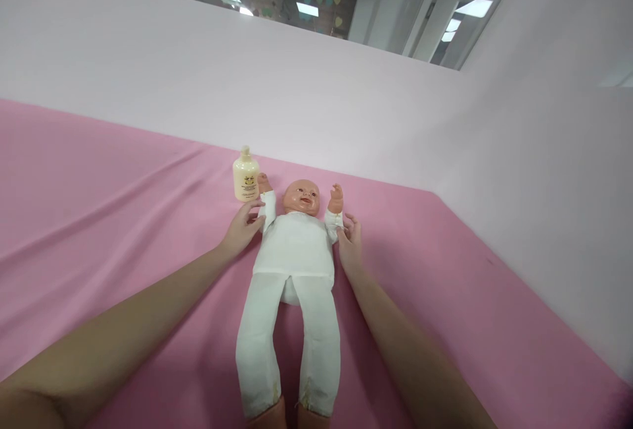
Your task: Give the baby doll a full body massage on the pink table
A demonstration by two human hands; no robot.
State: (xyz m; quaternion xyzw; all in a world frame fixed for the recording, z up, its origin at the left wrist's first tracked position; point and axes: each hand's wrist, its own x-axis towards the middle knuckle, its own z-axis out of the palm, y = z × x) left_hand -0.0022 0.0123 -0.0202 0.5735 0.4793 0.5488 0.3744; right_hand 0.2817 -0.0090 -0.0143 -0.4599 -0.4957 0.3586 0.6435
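Note:
A baby doll (pixel 293 251) in a white top and white trousers lies on its back on the pink sheet (pixel 123 218), head away from me and both arms raised. My left hand (pixel 242 228) touches the doll's sleeve at its right shoulder, fingers slightly apart. At the doll's other shoulder, my right hand (pixel 350 244) rests against the sleeve with its fingers curled loosely. Neither hand clearly grips the cloth. A cream lotion bottle (pixel 246 176) stands upright just beyond my left hand, next to the doll's raised hand.
The pink sheet covers a wide flat surface with soft folds at the left. A pale pink wall (pixel 346 106) runs along the back and down the right side. Ceiling lights show above the wall.

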